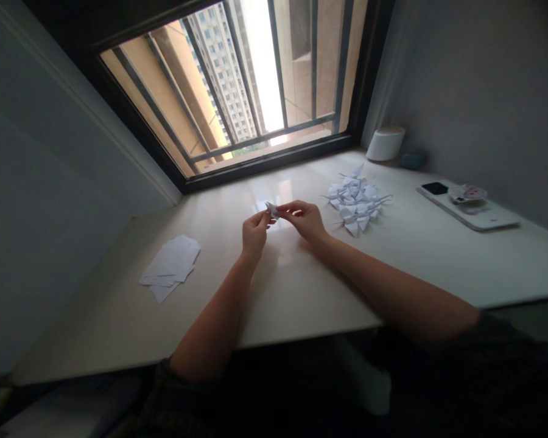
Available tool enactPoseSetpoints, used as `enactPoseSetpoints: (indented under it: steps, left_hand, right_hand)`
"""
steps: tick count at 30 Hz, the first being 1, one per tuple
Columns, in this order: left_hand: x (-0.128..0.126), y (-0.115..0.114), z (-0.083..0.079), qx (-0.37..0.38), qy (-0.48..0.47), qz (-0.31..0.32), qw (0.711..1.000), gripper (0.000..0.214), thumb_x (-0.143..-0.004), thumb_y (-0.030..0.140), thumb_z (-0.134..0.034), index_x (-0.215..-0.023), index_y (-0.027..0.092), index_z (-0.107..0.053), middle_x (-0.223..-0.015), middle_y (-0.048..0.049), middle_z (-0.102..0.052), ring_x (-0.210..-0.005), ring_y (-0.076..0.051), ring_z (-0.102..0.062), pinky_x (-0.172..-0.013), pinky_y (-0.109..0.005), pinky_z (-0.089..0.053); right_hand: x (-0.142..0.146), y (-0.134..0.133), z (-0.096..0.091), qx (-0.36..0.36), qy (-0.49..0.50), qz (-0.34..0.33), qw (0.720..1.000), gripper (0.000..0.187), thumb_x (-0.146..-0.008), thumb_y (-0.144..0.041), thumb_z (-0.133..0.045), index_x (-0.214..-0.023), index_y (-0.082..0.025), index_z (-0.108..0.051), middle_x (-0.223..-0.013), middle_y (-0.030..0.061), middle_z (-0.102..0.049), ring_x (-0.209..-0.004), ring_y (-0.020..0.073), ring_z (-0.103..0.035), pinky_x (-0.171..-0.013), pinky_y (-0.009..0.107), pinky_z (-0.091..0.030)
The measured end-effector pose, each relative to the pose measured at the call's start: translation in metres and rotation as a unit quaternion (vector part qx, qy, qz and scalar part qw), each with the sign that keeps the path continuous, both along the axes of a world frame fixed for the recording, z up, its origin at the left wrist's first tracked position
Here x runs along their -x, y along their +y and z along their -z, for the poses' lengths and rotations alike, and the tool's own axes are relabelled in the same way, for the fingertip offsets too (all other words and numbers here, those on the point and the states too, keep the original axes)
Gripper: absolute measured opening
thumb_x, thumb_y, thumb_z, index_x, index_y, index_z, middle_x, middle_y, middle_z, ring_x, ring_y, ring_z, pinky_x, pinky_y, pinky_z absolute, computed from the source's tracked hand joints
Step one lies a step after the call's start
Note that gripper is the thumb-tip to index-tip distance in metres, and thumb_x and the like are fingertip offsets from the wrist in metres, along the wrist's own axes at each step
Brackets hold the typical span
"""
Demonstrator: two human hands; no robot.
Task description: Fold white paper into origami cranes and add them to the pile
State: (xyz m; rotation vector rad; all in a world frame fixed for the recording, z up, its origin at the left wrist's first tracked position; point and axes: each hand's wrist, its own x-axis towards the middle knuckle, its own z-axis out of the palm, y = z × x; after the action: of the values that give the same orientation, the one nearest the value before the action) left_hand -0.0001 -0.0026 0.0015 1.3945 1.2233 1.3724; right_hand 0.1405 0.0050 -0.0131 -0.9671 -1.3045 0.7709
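Note:
Between my two hands, above the middle of the pale tabletop (292,292), is a small folded white paper piece (273,210) with pointed tips. My left hand (254,232) pinches it from the left, and my right hand (307,220) grips its right side between thumb and fingers. The fingers hide part of its shape. To the right of my right hand lies a heap of folded white paper figures (356,199), which look like origami cranes. A loose stack of white paper sheets (171,264) is spread on the left of the tabletop.
At the back right stand a white rounded container (386,144) and a small dark blue object (412,160). A white phone (479,213) with a round grip lies near the right wall. A barred window (237,85) rises behind the tabletop.

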Motion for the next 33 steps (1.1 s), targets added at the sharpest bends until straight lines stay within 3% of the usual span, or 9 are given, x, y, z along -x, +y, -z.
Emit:
enactPoseSetpoints:
  steps: [10,15,19,25,33]
  left_hand:
    - [-0.0010,-0.0037,-0.0017,0.023,-0.001,-0.016,1.000,0.038,-0.073,0.053,-0.066,-0.083,0.018,-0.075,-0.077,-0.0059,-0.071,-0.072,-0.016,-0.061,-0.066,-0.026,-0.043]
    - [-0.0009,-0.0036,-0.0028,0.054,-0.041,-0.053,0.996,0.041,-0.070,0.055,-0.068,-0.085,0.018,-0.076,-0.079,-0.0062,-0.071,-0.074,-0.016,-0.061,-0.066,-0.026,-0.042]
    - [-0.0008,-0.0042,-0.0045,0.049,-0.055,-0.064,0.995,0.041,-0.070,0.054,-0.069,-0.089,0.019,-0.076,-0.083,-0.0063,-0.072,-0.075,-0.015,-0.061,-0.067,-0.026,-0.041]
    - [-0.0025,-0.0067,-0.0074,0.046,-0.054,-0.074,0.995,0.040,-0.067,0.054,-0.071,-0.086,0.018,-0.076,-0.081,-0.0066,-0.072,-0.074,-0.015,-0.060,-0.065,-0.025,-0.040]
    - [-0.0009,-0.0049,-0.0047,0.027,-0.028,-0.078,0.996,0.038,-0.065,0.054,-0.073,-0.079,0.018,-0.076,-0.071,-0.0046,-0.069,-0.068,-0.014,-0.059,-0.061,-0.024,-0.039]
  right_hand:
    - [-0.0014,-0.0061,-0.0044,-0.061,-0.061,-0.023,0.996,0.027,-0.076,-0.049,-0.068,-0.085,-0.025,-0.076,-0.082,0.0037,-0.070,-0.067,0.0130,-0.059,-0.057,0.025,-0.043]
    - [0.0012,-0.0049,-0.0040,-0.024,-0.037,-0.040,0.998,0.026,-0.081,-0.045,-0.064,-0.091,-0.024,-0.075,-0.088,0.0035,-0.072,-0.072,0.0140,-0.062,-0.060,0.025,-0.046]
    - [0.0007,-0.0026,-0.0018,0.011,-0.018,-0.037,0.999,0.028,-0.075,-0.044,-0.069,-0.091,-0.022,-0.074,-0.086,0.0040,-0.074,-0.073,0.0159,-0.065,-0.062,0.026,-0.048]
    - [-0.0009,-0.0005,0.0035,0.046,-0.036,-0.038,0.998,0.028,-0.073,-0.047,-0.070,-0.082,-0.021,-0.076,-0.081,0.0057,-0.076,-0.076,0.0199,-0.069,-0.067,0.029,-0.049]
    - [-0.0009,-0.0032,0.0024,0.018,-0.093,-0.026,0.995,0.028,-0.077,-0.046,-0.065,-0.080,-0.020,-0.076,-0.078,0.0046,-0.075,-0.067,0.0168,-0.066,-0.060,0.027,-0.045]
